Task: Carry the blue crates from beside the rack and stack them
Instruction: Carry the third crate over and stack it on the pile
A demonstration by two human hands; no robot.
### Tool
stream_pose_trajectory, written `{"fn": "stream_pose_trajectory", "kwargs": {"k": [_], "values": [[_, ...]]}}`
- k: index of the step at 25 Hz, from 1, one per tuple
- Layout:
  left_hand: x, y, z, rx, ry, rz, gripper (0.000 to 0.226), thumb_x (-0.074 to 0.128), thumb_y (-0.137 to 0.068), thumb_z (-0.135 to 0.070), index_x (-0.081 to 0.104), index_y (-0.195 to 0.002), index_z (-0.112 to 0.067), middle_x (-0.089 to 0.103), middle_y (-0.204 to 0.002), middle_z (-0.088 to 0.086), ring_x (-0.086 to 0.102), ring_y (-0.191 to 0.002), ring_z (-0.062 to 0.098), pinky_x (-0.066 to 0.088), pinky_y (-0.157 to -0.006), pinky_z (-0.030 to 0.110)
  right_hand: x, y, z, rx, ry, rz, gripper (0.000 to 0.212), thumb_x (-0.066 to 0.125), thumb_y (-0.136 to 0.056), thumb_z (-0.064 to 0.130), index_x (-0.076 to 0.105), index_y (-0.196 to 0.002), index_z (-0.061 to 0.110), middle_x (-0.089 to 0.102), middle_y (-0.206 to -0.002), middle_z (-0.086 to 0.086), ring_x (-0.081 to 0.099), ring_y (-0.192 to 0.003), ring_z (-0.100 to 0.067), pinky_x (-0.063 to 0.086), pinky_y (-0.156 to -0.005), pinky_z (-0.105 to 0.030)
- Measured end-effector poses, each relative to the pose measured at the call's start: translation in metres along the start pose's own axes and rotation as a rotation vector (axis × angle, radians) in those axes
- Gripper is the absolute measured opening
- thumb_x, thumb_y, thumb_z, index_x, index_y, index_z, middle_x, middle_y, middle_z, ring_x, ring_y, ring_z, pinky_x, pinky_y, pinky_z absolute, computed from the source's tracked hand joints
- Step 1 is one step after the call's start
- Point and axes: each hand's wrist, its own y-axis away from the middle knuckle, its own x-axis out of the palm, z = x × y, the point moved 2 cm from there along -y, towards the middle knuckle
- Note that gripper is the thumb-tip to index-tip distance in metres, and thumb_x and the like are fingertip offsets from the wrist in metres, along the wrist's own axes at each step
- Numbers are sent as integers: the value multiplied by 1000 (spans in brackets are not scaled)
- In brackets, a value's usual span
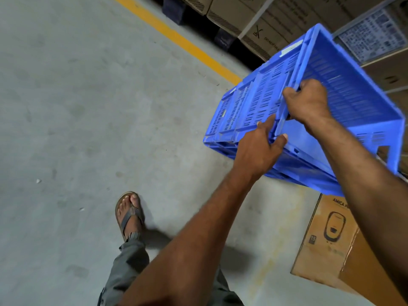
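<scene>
Blue crates gripped, stack not yet in sight
Over the floor (88, 107), left hand (258, 149) and right hand (309, 102) both clamp the near rim of the tilted, seemingly nested blue crates (265, 96), near the racked cartons (291, 16); carrying looks barely begun

Crates (265, 102): solid blue, walls patterned with rows of narrow slots. Floor (88, 107): mottled grey, crossed by a yellow line (176, 38). Cardboard box (326, 239): brown, black printed appliance outline. Trousers (128, 268): grey. Sandal (130, 217): brown, grey strap
</scene>
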Motion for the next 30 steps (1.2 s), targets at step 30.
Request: {"fn": "stream_pose_trajectory", "kwargs": {"k": [30], "values": [[21, -44, -30, 188, -242, -288, 41, 56, -100, -25, 50, -138, -9, 71, -94, 15, 62, -95, 40, 34, -69, 40, -11, 114, -108, -330, 598, 48, 51, 63, -69, -6, 74, -111, 21, 63, -62, -20, 60, -60, -43, 34, -55, -31]]}}
